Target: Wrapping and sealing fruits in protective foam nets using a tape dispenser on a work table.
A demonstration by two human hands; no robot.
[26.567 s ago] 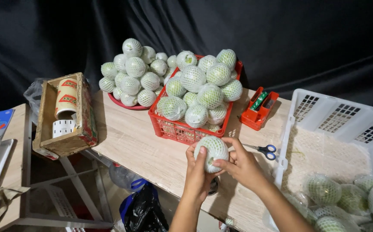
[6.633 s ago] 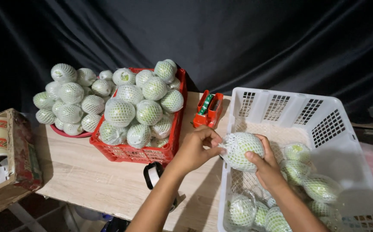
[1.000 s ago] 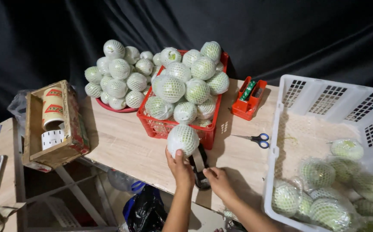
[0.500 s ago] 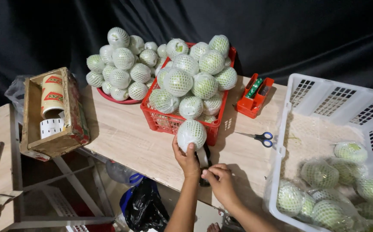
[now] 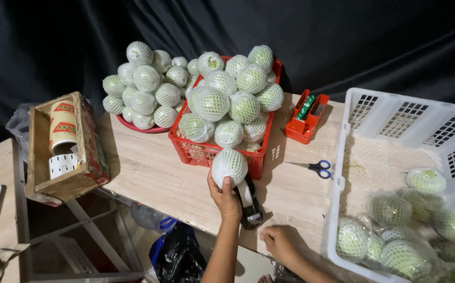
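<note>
My left hand (image 5: 226,196) cupped the netted fruit (image 5: 229,165) from below, fingers wrapped; right hand (image 5: 280,242) rested loosely curled, empty, nearer me.

Blue-handled scissors (image 5: 314,167), orange tape dispenser (image 5: 306,116), cardboard box (image 5: 62,149) of tape rolls.

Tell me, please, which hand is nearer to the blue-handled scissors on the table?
The right hand, resting on the table edge below and left of the scissors. The left hand is farther left, holding a net-wrapped fruit.
</note>
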